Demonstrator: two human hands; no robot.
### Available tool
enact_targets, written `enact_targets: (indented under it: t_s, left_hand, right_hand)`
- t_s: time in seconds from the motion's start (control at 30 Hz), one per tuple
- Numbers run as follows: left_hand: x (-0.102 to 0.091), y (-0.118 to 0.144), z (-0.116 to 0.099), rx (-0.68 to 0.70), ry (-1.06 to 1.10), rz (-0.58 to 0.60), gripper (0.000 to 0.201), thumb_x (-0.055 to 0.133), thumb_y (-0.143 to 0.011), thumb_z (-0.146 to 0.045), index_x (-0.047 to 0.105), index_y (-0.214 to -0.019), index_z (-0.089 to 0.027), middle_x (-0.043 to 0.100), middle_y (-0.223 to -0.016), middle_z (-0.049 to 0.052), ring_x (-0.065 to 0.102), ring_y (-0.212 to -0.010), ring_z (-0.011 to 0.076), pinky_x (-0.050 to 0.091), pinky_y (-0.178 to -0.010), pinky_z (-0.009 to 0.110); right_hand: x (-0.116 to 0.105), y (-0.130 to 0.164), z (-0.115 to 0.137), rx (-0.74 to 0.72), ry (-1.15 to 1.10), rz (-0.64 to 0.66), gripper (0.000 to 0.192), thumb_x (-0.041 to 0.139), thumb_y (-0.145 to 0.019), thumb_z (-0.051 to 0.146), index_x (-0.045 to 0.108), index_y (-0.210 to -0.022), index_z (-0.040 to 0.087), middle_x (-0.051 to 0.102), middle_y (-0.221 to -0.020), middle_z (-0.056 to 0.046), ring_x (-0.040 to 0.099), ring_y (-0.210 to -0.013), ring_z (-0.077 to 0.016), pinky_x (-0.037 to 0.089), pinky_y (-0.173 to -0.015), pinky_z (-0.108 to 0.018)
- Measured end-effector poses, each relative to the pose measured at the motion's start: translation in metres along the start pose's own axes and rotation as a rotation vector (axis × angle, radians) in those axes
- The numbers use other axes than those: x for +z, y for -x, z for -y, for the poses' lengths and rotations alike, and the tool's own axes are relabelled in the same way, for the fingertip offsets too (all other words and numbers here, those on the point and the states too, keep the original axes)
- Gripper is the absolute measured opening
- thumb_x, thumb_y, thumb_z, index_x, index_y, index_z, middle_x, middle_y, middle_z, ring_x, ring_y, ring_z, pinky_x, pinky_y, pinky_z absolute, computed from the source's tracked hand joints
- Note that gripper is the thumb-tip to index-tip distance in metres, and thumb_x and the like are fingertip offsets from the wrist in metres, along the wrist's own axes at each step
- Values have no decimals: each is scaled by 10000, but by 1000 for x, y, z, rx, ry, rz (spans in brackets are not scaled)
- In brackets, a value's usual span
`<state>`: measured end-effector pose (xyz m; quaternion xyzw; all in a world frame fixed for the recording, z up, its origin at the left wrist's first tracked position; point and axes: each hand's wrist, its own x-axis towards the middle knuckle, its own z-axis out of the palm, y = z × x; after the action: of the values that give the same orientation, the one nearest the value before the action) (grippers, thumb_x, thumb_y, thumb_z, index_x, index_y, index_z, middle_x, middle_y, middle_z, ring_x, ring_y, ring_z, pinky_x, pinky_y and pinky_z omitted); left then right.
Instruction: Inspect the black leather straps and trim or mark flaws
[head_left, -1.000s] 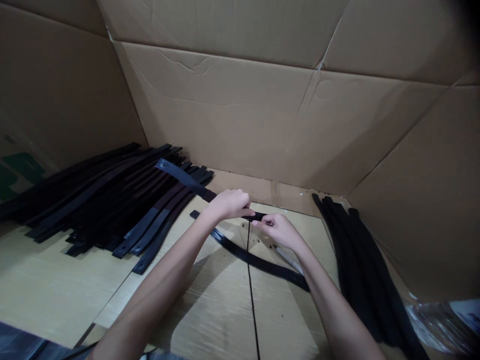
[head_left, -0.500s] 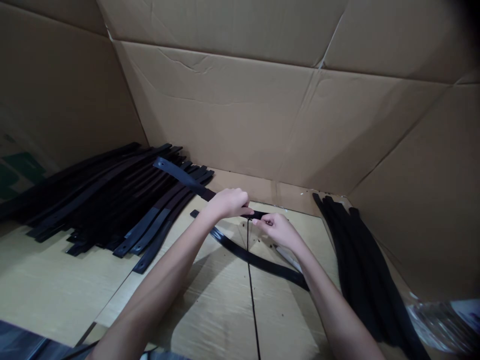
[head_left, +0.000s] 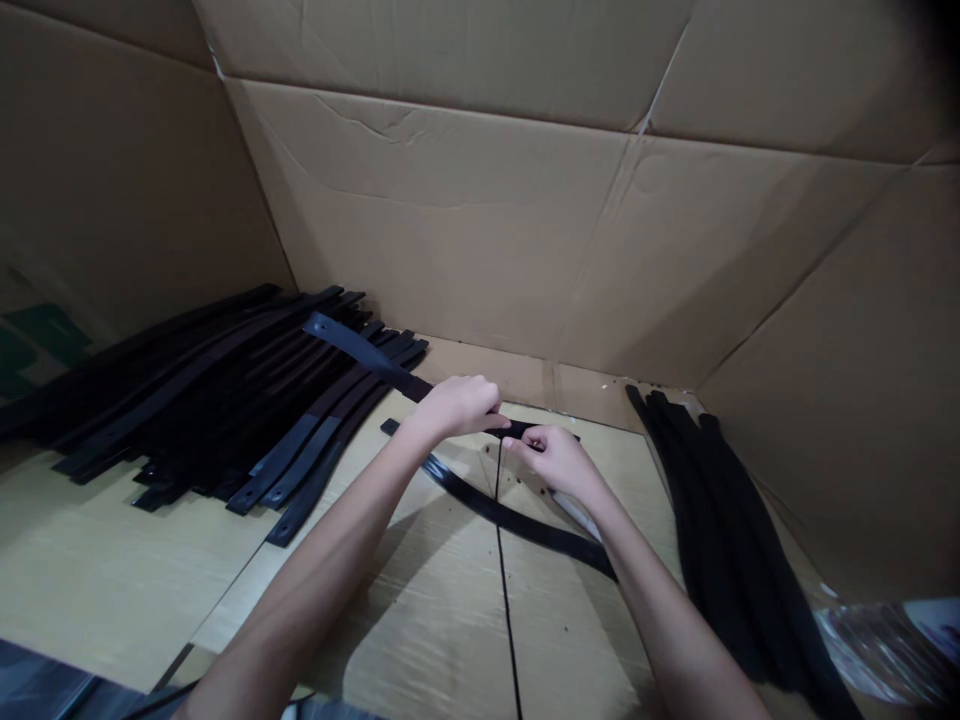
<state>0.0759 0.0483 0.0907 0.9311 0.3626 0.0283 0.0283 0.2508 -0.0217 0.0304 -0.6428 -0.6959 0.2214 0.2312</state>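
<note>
My left hand (head_left: 455, 405) grips a flat black strap (head_left: 358, 351) near its right end; the strap slants up to the left, a small hole at its far tip. My right hand (head_left: 553, 458) pinches that same end of the strap just right of the left hand. Under both hands a second black strap (head_left: 501, 514) lies curved on the wooden surface (head_left: 420, 620).
A large pile of black straps (head_left: 202, 390) covers the left side. Another bundle of black straps (head_left: 720, 530) runs along the right. Cardboard walls (head_left: 480, 220) close in the back and sides. Clear plastic wrap (head_left: 885, 650) lies at the lower right.
Almost nothing has moved. My right hand has crept slightly left along the strap's end, and the strap's far tip has shifted a little left.
</note>
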Motion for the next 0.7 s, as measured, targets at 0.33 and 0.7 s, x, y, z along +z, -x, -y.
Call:
enact_targets:
  t_s: [0.33,0.7]
  left_hand:
    - [-4,2,0,-12,21,11,327,572,-870,-429,751,-830,-157,725,-775,109,646,-681,227,315,-532,288]
    - [-5,4,7,-40,107,14,374,545,-871,-475,746,-783,-171,693,-707,76,600,-621,180,299,-529,272]
  right_hand:
    - [-5,3,2,-35,-70,75,483,529,-848,531,376,-526,205,279,-516,59,270,-481,-104,167,-491,-258]
    - [-75,6,-49,261,137,-383,497,373,-939,595,569,-748,181,549,-634,-27,508,-574,-164,332,-523,-255]
